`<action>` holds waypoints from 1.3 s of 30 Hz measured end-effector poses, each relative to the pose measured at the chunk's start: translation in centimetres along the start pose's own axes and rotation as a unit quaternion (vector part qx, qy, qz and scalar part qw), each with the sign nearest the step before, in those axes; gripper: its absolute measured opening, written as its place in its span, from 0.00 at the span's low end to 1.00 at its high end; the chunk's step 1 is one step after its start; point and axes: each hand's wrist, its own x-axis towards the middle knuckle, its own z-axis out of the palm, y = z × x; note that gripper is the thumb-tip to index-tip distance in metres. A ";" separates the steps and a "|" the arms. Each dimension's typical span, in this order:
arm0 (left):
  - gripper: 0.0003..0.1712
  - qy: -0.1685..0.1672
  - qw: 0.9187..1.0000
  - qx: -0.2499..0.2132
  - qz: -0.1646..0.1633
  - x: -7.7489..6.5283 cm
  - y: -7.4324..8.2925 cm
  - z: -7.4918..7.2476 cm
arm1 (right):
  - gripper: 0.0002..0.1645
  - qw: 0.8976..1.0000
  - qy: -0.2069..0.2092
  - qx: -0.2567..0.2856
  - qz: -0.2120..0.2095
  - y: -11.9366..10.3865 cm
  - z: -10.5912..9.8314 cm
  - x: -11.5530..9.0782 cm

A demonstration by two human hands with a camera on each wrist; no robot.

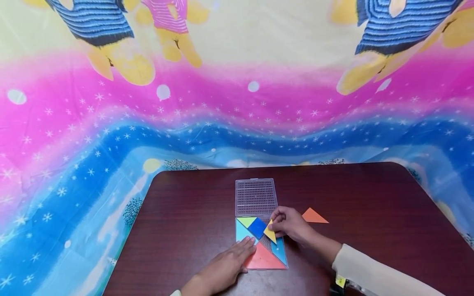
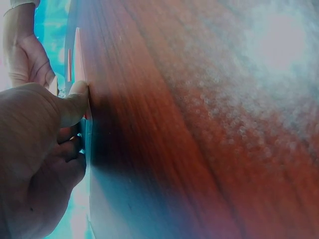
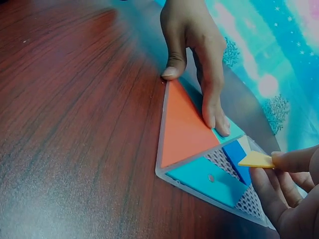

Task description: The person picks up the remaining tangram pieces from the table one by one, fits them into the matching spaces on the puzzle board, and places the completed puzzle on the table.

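Observation:
A clear plastic tangram case (image 3: 158, 167) lies opened out on the table, with flat coloured pieces in its near half. My right hand (image 1: 290, 224) pinches a yellow triangle (image 1: 270, 232) between thumb and fingers, tilted above the right side of the case. Fairly straight fingers of my left hand (image 1: 230, 260) rest on the light-blue triangle (image 1: 242, 232) and the red-orange triangle (image 3: 187, 132); its thumb is at the case's edge. Also in the case are a blue square (image 1: 257, 227), a yellow-green triangle (image 1: 246, 221) and a teal-blue parallelogram (image 3: 207, 179). Bare perforated base shows beside the parallelogram.
The case's gridded lid (image 1: 255, 198) lies flat behind the pieces. An orange triangle (image 1: 314, 216) is on the dark wooden table (image 1: 185, 205), right of the case. A printed cloth (image 1: 237, 102) hangs behind and around the table.

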 end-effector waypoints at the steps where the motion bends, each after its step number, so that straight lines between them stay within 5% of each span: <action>1: 0.31 0.000 1.000 0.000 0.000 0.0 0.0 0.0 | 0.14 1.000 0.001 -0.002 -0.001 0.1 0.1 0.0; 22: 0.32 -0.034 0.999 -0.015 -0.025 0.2 0.0 -0.1 | 0.15 0.999 0.007 -0.053 -0.006 0.5 2.1 0.1; 39: 0.32 -0.025 0.999 -0.015 -0.019 0.1 -0.1 -0.3 | 0.17 0.992 0.046 -0.117 -0.010 0.6 2.5 0.2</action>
